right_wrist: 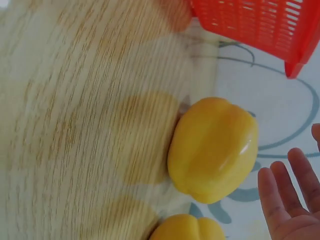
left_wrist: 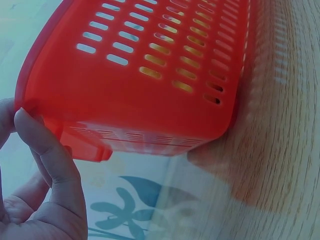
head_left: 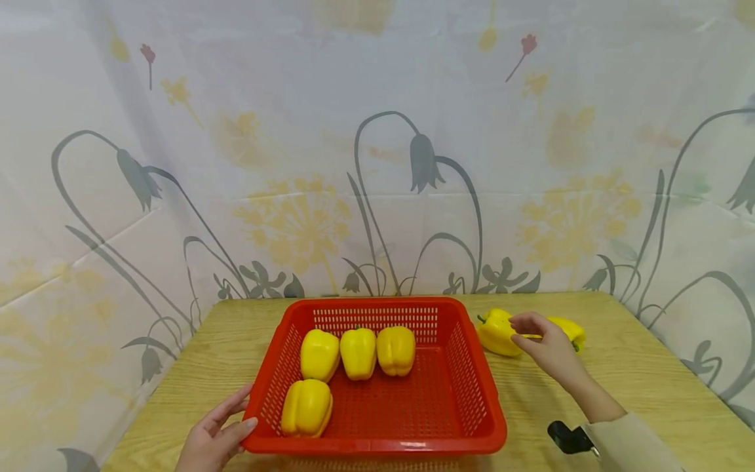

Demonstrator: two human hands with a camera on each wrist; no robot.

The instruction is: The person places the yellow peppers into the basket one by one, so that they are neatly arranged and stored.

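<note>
A red plastic basket holds several yellow bell peppers: three in a row toward the back, one pepper at the front left. My left hand pinches the basket's left rim near the front corner; in the left wrist view the thumb presses the rim. Past the basket's right side, my right hand hovers over two more yellow bell peppers on the table, partly hiding them. One pepper lies nearer the basket. In the right wrist view the fingers are extended and apart from the nearest pepper.
The wood-grain table runs back to a flower-printed curtain. By the right sleeve lies a black object with a metal part, partly covered by the sleeve.
</note>
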